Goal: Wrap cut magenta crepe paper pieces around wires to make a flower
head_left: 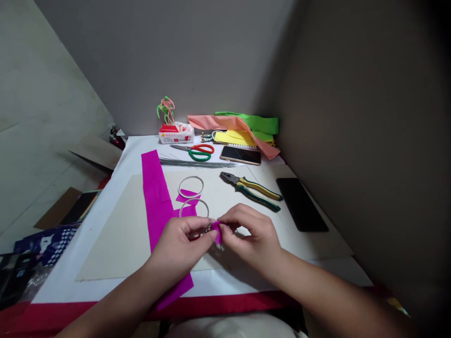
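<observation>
My left hand (179,241) and my right hand (252,232) meet over the near middle of the table, fingers pinched together on a small piece of magenta paper (218,232) and a thin wire end (207,227). The hands touch at the fingertips. Under my left hand lies a long magenta paper strip (157,197). Just beyond the hands sit two wire rings (192,195), each with a magenta scrap inside.
Pliers (252,189) lie beyond my right hand, a black slab (301,204) to the right. Further back are scissors (197,151), a bundle of wires (197,163), a phone (240,155), folded coloured papers (243,127) and a small box (176,133). A grey card (120,234) covers the table.
</observation>
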`<state>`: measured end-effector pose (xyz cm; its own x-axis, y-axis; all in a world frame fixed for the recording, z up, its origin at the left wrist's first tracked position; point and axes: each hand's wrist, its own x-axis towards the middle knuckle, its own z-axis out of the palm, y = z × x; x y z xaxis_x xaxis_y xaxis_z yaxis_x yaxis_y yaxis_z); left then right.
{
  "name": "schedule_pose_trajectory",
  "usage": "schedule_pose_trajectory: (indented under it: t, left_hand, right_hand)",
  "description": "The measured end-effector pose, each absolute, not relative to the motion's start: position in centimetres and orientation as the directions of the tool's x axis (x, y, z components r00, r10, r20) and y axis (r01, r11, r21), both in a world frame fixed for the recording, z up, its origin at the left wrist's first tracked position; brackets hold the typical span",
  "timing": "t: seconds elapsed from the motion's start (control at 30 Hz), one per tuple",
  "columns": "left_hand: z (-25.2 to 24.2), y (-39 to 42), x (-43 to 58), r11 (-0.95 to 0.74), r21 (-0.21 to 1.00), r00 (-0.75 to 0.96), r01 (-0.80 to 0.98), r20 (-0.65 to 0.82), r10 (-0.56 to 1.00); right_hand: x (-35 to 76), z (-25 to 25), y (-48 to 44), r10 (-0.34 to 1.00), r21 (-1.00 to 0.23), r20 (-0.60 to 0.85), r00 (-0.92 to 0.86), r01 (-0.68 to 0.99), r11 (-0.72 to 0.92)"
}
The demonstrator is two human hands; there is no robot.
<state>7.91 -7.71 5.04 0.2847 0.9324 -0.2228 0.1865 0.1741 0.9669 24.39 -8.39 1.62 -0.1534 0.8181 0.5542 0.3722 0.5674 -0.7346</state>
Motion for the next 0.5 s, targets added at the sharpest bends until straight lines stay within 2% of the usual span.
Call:
schedule_pose_trajectory:
  t: [0.07, 0.17, 0.3, 0.43, 0.5]
  left_hand:
    - [5.2, -7.8, 7.9, 0.164, 0.964, 0.282, 0.21, -0.221, 0.934]
    - [5.1, -7.8, 7.6, 0.076, 0.934, 0.262, 0.349, -0.175, 0.949]
    - [4.8, -7.6, 7.0, -0.112, 0.829, 0.235, 0.548, -0.025, 0.972]
    - [5.0, -7.4, 6.9, -0.404, 0.64, 0.32, 0.653, 0.25, 0.914]
    - [5.5, -7.3, 7.1, -0.511, 0.518, 0.392, 0.686, 0.329, 0.859]
  right_hand:
    - [24.4, 1.5, -8.2, 0.82, -0.737, 0.556, -0.135, 0.376, 0.561]
    - [24.5, 1.5, -7.9, 0.842, -0.76, 0.526, -0.119, 0.377, 0.529]
    - [24.7, 1.9, -7.8, 0.883, -0.809, 0.438, -0.17, 0.352, 0.47]
    - [24.8, 2.2, -8.0, 0.903, -0.847, 0.379, -0.201, 0.316, 0.426]
    - [24.9, 2.3, -8.1, 0.909, -0.861, 0.364, -0.205, 0.299, 0.412]
